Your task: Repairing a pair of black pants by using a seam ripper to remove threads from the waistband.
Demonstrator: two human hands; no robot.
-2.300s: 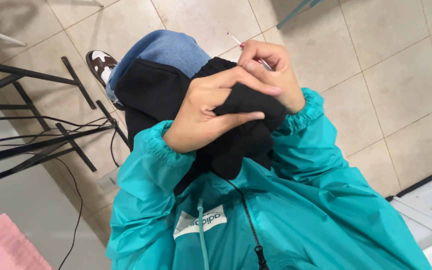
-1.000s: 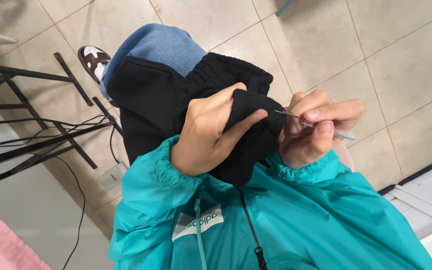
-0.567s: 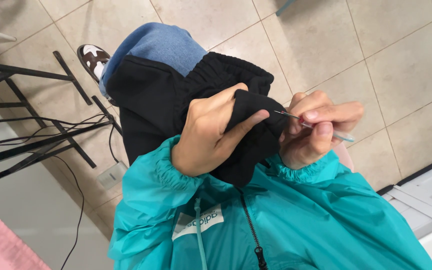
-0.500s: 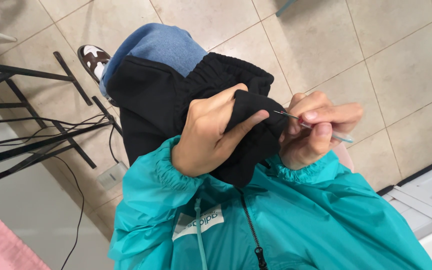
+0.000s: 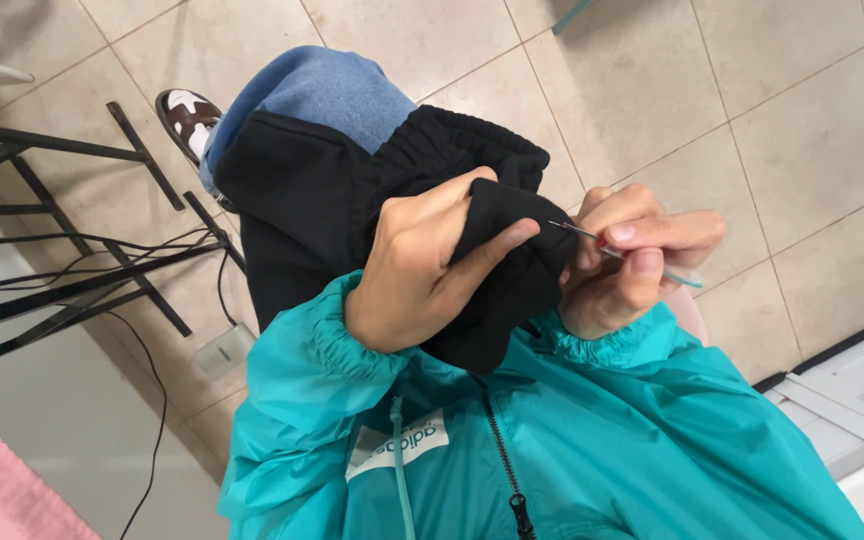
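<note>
Two hands meet over a black garment in the single head view, looking down past a teal jacket (image 5: 572, 440) to a tiled floor (image 5: 802, 130). The left hand (image 5: 422, 270) is closed on a bunched fold of the garment (image 5: 302, 210), thumb pressing cloth against the curled fingers; the rest of it drapes over a knee in blue jeans (image 5: 322, 90). The right hand (image 5: 632, 260) pinches a thin tool (image 5: 612, 248), slim metal at the tip with a pale handle behind, thumb and forefinger clamped near its middle, the point touching the fold's edge. The cloth looks soft, thick and light, likely to sag and slide unless gathered tightly, so gripping just beside the tool's point, as the left hand does, seems the sound hold. The tool looks stiff, light and sharp enough to snag; a hold close to the tip gives control. A shoe (image 5: 187, 115), a dark metal frame (image 5: 72, 240) and cables lie to the left.
</note>
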